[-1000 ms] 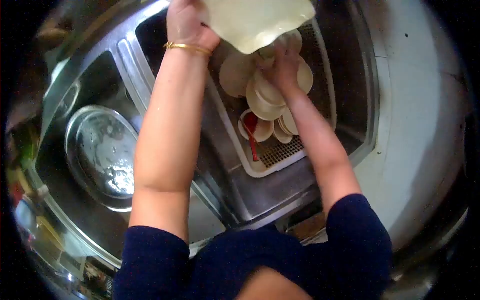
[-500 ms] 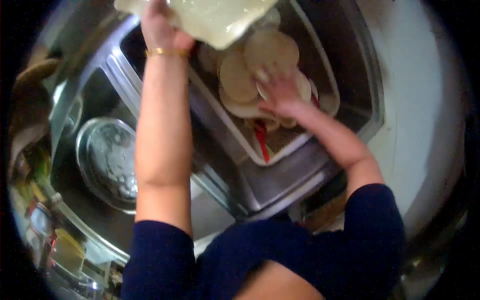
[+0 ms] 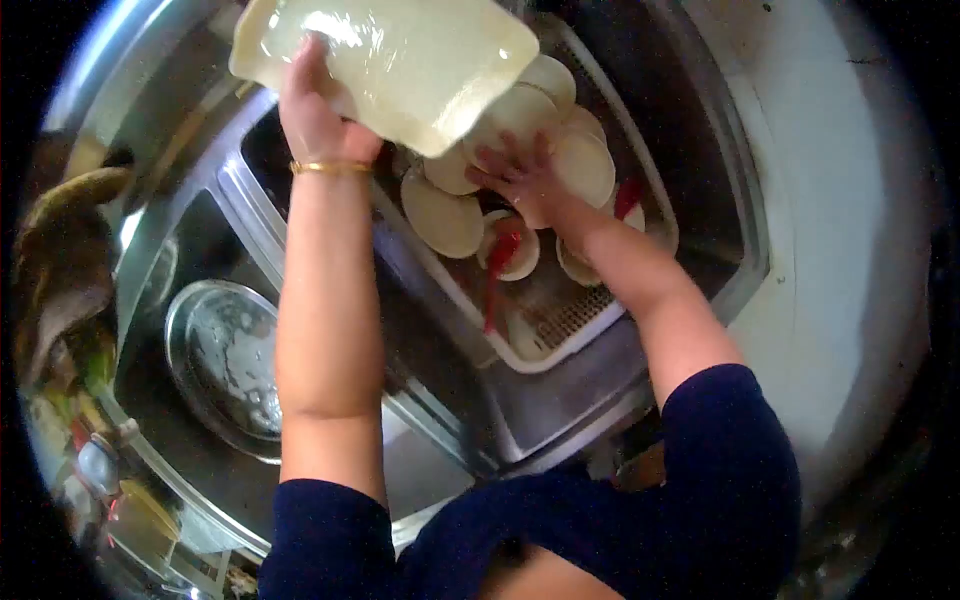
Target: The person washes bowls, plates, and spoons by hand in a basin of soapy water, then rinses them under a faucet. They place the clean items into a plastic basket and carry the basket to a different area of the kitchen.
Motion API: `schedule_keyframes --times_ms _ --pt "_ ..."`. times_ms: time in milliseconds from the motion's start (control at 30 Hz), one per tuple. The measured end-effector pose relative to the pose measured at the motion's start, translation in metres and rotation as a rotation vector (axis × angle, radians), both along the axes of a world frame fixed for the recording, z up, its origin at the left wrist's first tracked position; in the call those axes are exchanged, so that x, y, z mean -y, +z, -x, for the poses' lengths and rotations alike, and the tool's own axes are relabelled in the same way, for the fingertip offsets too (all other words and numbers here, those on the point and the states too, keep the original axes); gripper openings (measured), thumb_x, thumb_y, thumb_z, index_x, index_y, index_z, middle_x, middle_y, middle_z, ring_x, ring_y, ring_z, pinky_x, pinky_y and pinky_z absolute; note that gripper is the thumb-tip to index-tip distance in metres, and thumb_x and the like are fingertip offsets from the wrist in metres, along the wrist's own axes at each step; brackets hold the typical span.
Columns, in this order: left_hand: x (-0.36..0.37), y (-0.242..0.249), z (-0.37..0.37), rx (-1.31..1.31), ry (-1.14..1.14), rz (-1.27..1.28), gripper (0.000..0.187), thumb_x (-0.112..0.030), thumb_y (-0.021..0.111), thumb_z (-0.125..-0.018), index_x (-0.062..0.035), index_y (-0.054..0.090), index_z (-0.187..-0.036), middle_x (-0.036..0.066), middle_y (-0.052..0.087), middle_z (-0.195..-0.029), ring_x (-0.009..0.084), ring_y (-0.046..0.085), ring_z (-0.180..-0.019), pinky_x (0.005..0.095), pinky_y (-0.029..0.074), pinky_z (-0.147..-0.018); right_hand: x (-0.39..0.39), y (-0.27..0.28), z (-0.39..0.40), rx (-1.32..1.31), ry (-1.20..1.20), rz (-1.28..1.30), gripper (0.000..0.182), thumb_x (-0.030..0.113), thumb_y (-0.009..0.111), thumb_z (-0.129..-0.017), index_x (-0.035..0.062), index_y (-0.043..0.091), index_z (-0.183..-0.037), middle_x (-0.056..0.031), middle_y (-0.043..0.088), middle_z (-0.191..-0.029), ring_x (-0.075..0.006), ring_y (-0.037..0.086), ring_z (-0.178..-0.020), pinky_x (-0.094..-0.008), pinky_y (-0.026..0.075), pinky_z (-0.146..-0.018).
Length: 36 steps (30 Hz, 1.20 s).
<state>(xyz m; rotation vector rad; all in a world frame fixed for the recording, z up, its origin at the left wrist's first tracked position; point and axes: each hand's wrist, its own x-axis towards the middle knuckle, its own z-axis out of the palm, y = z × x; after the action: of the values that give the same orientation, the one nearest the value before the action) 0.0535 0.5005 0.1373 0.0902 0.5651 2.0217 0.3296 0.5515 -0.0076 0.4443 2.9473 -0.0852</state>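
Holding a large cream rectangular plastic tray point(image 3: 395, 65) aloft, the left hand point(image 3: 318, 105) is closed over its near edge, fingers wrapped around the rim; a thin gold bangle point(image 3: 330, 167) circles the wrist just below. The tray is tilted, wet and glossy, and overhangs the dishes beneath it.

Right hand point(image 3: 520, 180): fingers spread and pressed flat on a heap of round cream plates point(image 3: 575, 165), gripping nothing that can be seen. The heap lies directly under and beyond this hand, partly covered by the tray.

One cream oval plate point(image 3: 442, 215) lies just left of the right hand, apart from the heap. A small cream bowl point(image 3: 515, 255) sits just below the hand, with a red plastic spoon point(image 3: 495, 275) leaning out of it. A second red utensil point(image 3: 627, 197) shows just right of the wrist.

All rest in a white perforated plastic drainer basket point(image 3: 560, 345), set inside a stainless steel sink point(image 3: 560, 400).

Left of the left forearm, in the adjoining basin: a round steel platter point(image 3: 225, 365) holding water.

Right of the right arm: a white counter point(image 3: 830, 250).
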Motion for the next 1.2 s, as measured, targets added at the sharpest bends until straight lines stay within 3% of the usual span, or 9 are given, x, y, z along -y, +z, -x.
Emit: schedule_keyframes --times_ms 133,267,333,500,633,900,1100,1167,1200 --pt "0.005 0.014 -0.01 -0.027 0.004 0.029 0.046 -0.027 0.06 -0.087 -0.0057 0.049 -0.126 0.012 0.057 -0.122 0.0314 0.055 -0.111 0.0482 0.042 -0.098 -0.018 0.047 0.053 0.141 -0.036 -0.222 0.076 0.029 0.066 -0.071 0.0259 0.038 -0.141 -0.0063 0.032 -0.147 -0.0365 0.024 -0.136 -0.0674 0.019 -0.102" --pt "0.002 0.003 -0.018 -0.22 -0.087 0.135 0.05 -0.028 0.064 -0.085 -0.0055 0.047 -0.126 0.01 0.057 -0.119 0.03 0.054 -0.111 0.046 0.042 -0.098 -0.041 0.043 0.058 -0.367 -0.214 0.216 0.043 0.019 0.059 -0.082 0.0075 0.054 -0.124 -0.0135 0.054 -0.128 -0.0286 0.048 -0.122 -0.036 0.037 -0.103" --pt "0.006 0.011 -0.03 -0.334 -0.151 0.261 0.049 -0.026 0.069 -0.081 -0.0024 0.051 -0.121 0.01 0.059 -0.113 0.0249 0.057 -0.103 0.0402 0.046 -0.09 -0.061 0.043 0.044 -0.687 -0.607 0.557 0.034 0.017 0.062 -0.082 0.0052 0.06 -0.114 -0.0107 0.062 -0.114 -0.0262 0.057 -0.104 -0.0384 0.047 -0.088" --pt "0.017 -0.015 -0.07 -0.446 -0.224 0.355 0.034 -0.023 0.069 -0.081 -0.003 0.058 -0.106 0.003 0.06 -0.09 0.0132 0.053 -0.072 0.031 0.047 -0.066 -0.074 0.224 0.057 -1.21 -0.932 0.784 0.029 0.022 0.051 -0.095 0.0029 0.062 -0.114 -0.0089 0.066 -0.101 -0.0194 0.063 -0.091 -0.0319 0.051 -0.078" --pt "0.051 -0.004 -0.106 -0.38 -0.121 0.507 0.033 -0.014 0.066 -0.084 -0.004 0.054 -0.112 0.006 0.062 -0.1 0.0187 0.06 -0.089 0.0347 0.051 -0.074 -0.062 0.348 0.112 -1.411 -0.561 1.243 0.055 0.035 0.052 -0.095 -0.0007 0.039 -0.135 -0.0173 0.041 -0.138 -0.0262 0.046 -0.122 -0.0389 0.041 -0.098" --pt "0.188 0.056 -0.113 -0.79 0.241 0.509 0.039 -0.018 0.066 -0.087 -0.0058 0.048 -0.12 0.006 0.058 -0.108 0.0197 0.057 -0.096 0.0348 0.049 -0.082 -0.046 0.4 0.156 -1.533 -0.558 1.767 0.071 0.055 0.048 -0.09 0.0099 0.031 -0.142 -0.0117 0.034 -0.144 -0.0277 0.037 -0.127 -0.0434 0.028 -0.107" --pt "0.302 0.118 -0.113 -0.769 0.409 0.467 0.039 -0.006 0.066 -0.083 -0.0018 0.05 -0.119 0.007 0.058 -0.113 0.0147 0.056 -0.1 0.0293 0.046 -0.086 -0.054 0.383 0.164 -1.585 -0.678 1.523 0.047 0.047 0.048 -0.089 0.0125 0.047 -0.12 -0.0079 0.059 -0.109 -0.0202 0.054 -0.099 -0.033 0.04 -0.087" --pt "0.339 0.127 -0.117 -0.83 0.42 0.578 0.042 -0.005 0.067 -0.083 -0.0011 0.049 -0.121 0.007 0.058 -0.114 0.0159 0.056 -0.101 0.0301 0.046 -0.088 -0.033 0.339 0.189 -1.689 -0.359 0.799 0.015 0.022 0.053 -0.092 0.0074 0.053 -0.092 0.0001 0.055 -0.082 -0.0129 0.052 -0.075 -0.0311 0.047 -0.07" --pt "0.359 0.12 -0.114 -0.867 0.411 0.573 0.042 -0.007 0.066 -0.085 -0.002 0.049 -0.123 0.007 0.057 -0.117 0.0175 0.055 -0.104 0.0314 0.044 -0.091 0.022 0.349 0.167 -1.491 -0.182 1.211 0.035 0.032 0.062 -0.084 0.0009 0.055 -0.099 -0.0102 0.061 -0.093 -0.0225 0.056 -0.087 -0.0376 0.046 -0.079"
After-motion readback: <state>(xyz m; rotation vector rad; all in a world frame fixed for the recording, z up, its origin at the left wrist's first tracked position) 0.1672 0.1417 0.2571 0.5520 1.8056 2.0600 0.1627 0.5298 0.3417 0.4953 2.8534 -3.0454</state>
